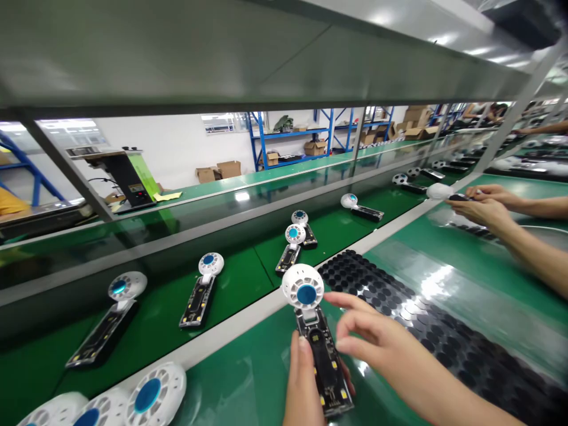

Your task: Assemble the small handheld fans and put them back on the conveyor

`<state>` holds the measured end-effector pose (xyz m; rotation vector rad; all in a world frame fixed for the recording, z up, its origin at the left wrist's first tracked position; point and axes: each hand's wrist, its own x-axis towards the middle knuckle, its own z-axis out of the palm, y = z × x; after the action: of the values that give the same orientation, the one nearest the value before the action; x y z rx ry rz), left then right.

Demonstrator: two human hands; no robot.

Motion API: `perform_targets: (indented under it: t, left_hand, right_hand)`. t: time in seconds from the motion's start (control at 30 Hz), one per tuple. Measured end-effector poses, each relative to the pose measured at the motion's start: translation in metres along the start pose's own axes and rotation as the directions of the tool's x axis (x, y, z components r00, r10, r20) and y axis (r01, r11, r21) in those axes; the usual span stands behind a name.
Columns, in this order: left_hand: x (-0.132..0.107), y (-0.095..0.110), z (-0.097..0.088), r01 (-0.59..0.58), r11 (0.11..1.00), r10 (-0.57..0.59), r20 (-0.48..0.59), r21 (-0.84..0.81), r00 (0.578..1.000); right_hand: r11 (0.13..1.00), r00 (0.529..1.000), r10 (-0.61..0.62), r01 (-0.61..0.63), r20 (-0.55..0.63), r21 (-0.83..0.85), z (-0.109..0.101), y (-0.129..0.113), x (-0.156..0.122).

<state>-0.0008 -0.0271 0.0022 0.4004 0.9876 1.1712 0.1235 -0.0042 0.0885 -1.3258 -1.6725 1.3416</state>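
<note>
My left hand (304, 378) is closed around the black body of a device with a white round vented head (302, 287). The head has a blue disc in its middle, and a circuit board with small yellow-white squares shows in the body (328, 361). To the right of it, my right hand (377, 337) has the index finger stretched toward the head's edge; whether it touches cannot be made out. The thumb and other fingers are bent beside the body, with nothing visible in them. Sheets of black round pads (390, 296) lie to the right.
More such devices lie on the green conveyor (248, 296) beyond a pale rail (239, 331). Several white heads (155, 393) stand at the lower left. At the right, a co-worker's hands (483, 204) hold a similar device. A metal shelf (222, 53) spans overhead.
</note>
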Motion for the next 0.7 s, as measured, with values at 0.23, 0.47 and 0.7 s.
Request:
perform_targets:
  t: [0.23,0.47,0.7]
  left_hand:
    - [-0.005,-0.004,-0.004,-0.116,0.982,0.134,-0.112,0.152,0.985]
    - [-0.006,-0.003,-0.001,-0.136,0.969,0.166,-0.134,0.206,0.977]
    - [-0.009,-0.002,-0.001,-0.096,0.945,0.159,-0.183,0.313,0.97]
  right_hand:
    - [0.998,0.999,0.034,-0.034,0.002,0.057,0.022,-0.002,0.017]
    - [0.997,1.0,-0.001,0.001,-0.001,-0.072,0.019,-0.004,0.014]
    - [0.987,0.999,-0.048,0.048,0.005,-0.157,0.019,-0.001,0.014]
